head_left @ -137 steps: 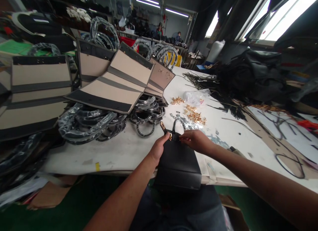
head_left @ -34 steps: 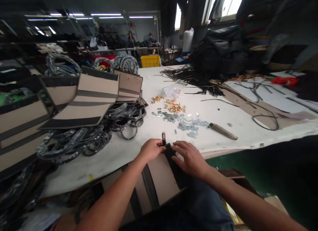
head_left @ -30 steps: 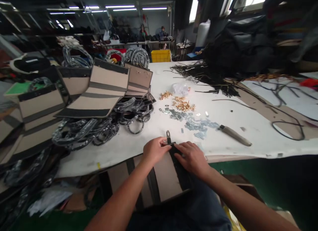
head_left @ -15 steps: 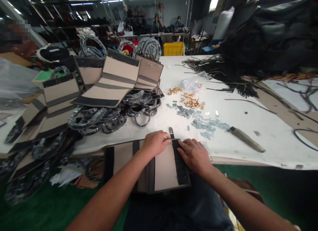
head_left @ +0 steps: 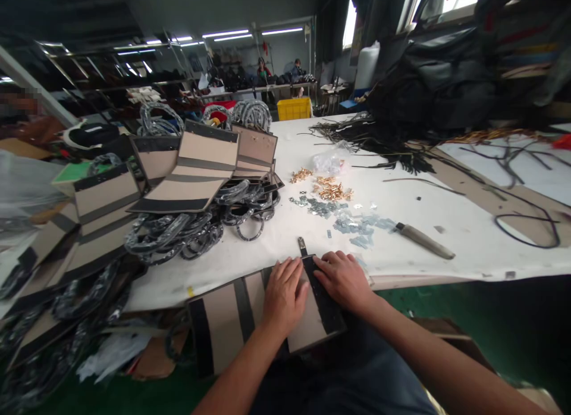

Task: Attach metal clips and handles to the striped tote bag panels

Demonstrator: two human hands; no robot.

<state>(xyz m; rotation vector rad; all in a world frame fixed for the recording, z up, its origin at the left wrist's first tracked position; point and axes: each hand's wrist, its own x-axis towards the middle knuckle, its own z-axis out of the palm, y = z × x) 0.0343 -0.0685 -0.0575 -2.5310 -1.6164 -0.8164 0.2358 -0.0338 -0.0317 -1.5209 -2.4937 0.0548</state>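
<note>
A beige bag panel [head_left: 222, 323] with dark strips lies across my lap at the table's front edge. My left hand [head_left: 284, 296] rests palm down on its middle, fingers stretched towards the far edge. Over the far right corner, my right hand [head_left: 343, 282] has bent fingers and thumb on the black end strip [head_left: 322, 293]; its grip on the edge is partly hidden. A short dark tab with a metal fitting [head_left: 302, 245] sticks out beyond the panel's far edge, between the hands, onto the white table.
Similar bag panels [head_left: 191, 165] and plastic-wrapped handles [head_left: 172, 233] pile up on the left. Gold-coloured fittings [head_left: 332, 190], small metal plates [head_left: 357, 223] and a grey-handled tool [head_left: 426, 241] lie on the white table [head_left: 285, 135]. Black strips [head_left: 401, 153] spread at the right.
My left hand has let go of the panel's far edge and flattened onto its surface. My right hand stays by the corner. The view has shifted a little to the right and up.
</note>
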